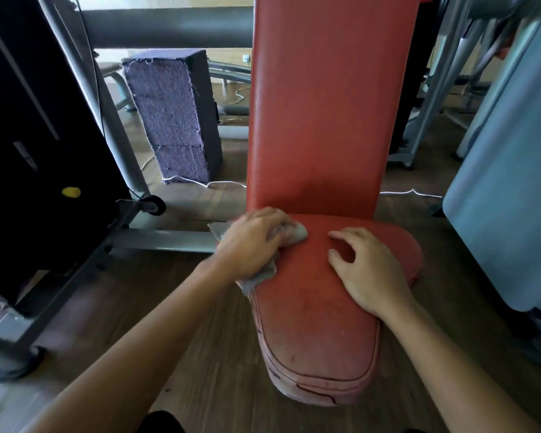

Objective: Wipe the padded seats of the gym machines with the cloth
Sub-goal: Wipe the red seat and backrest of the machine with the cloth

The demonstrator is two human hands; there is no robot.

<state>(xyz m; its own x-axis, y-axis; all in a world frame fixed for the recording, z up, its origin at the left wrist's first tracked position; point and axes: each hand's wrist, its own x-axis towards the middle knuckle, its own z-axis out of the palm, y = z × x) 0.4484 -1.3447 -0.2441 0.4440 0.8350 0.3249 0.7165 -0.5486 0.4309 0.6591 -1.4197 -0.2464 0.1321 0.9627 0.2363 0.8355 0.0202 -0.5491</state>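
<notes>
A worn red padded seat (319, 323) lies in front of me, with its tall red backrest (325, 104) rising behind it. My left hand (252, 242) grips a crumpled grey cloth (294, 233) and presses it on the seat's back left corner, where the seat meets the backrest. Part of the cloth hangs over the seat's left edge below the hand. My right hand (369, 270) rests on the right side of the seat with its fingers loosely curved and nothing in it.
A black weight stack with a yellow pin (71, 192) and grey frame bars (163, 240) stands at left. A purple carpeted block (172, 117) sits behind. White cables (222, 183) cross the wooden floor. Another grey machine and a pale blue cover (512, 182) are at right.
</notes>
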